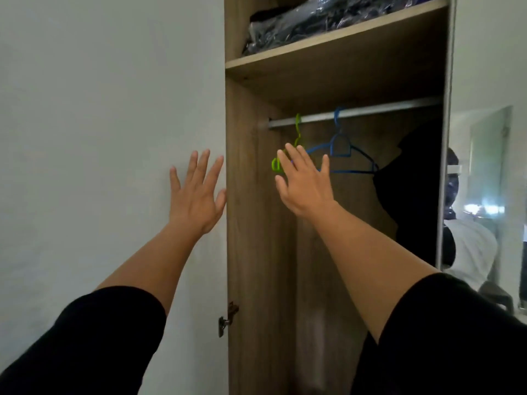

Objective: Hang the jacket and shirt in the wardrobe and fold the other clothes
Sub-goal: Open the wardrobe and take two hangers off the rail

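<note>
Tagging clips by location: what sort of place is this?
Probably a bedroom: an open wooden wardrobe with a metal rail, a blue hanger and a mirror alongside.

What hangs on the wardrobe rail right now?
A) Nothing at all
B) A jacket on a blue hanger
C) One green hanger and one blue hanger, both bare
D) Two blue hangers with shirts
C: a green hanger and a blue hanger hook over the rail, neither carrying any clothing.
</note>
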A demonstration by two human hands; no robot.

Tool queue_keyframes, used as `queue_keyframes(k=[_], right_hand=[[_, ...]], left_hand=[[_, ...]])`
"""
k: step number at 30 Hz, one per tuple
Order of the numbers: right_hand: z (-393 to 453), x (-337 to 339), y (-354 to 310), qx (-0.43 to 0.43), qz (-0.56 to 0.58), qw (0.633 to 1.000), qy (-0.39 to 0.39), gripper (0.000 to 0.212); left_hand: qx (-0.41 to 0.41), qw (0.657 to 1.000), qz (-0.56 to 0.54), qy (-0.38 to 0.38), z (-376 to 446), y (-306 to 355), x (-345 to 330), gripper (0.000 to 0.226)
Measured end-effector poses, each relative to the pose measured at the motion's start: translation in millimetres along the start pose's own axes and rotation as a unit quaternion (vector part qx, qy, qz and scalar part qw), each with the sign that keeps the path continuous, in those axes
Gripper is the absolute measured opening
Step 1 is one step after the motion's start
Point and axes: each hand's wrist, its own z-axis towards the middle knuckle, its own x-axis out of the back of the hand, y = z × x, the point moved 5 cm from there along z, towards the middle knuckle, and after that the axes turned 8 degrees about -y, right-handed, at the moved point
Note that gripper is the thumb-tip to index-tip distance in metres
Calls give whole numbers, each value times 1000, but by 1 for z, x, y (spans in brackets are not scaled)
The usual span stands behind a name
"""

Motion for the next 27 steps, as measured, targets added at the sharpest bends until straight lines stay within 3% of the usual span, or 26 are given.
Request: queue_keyframes(k=[10, 17, 27], right_hand=[[61, -22, 63, -19, 31, 999, -11, 56], [83, -47, 86, -9, -2, 999, -48, 81], [96, -69, 90, -42, -61, 996, -46, 77]], left_hand=[[-67, 995, -76, -3, 92, 69, -42, 64], [-114, 980, -138, -82, 134, 102, -87, 63], [-150, 953, -250, -78, 162, 120, -126, 70]])
